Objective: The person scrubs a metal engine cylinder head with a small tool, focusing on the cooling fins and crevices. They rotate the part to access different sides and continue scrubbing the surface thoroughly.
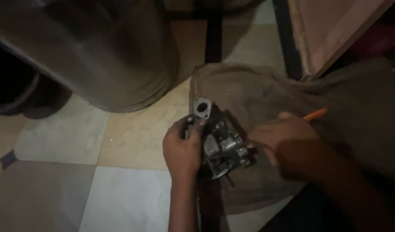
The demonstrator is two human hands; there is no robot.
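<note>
A grey metal carburetor-like part [223,144] with an oval flange at its top rests on a brown burlap cloth [249,90] on the floor. My left hand [183,148] grips the part's left side, fingers wrapped near the flange. My right hand [283,135] is closed around a tool with an orange handle [315,114], which sticks out up and right; the hand sits against the part's right side. The tool's tip is hidden behind the hand and the part. The picture is dim and a little blurred.
A large grey metal drum [98,51] lies at the upper left on the tiled floor [120,189]. A wooden frame [330,34] leans at the upper right. A dark round object [16,94] sits at the far left.
</note>
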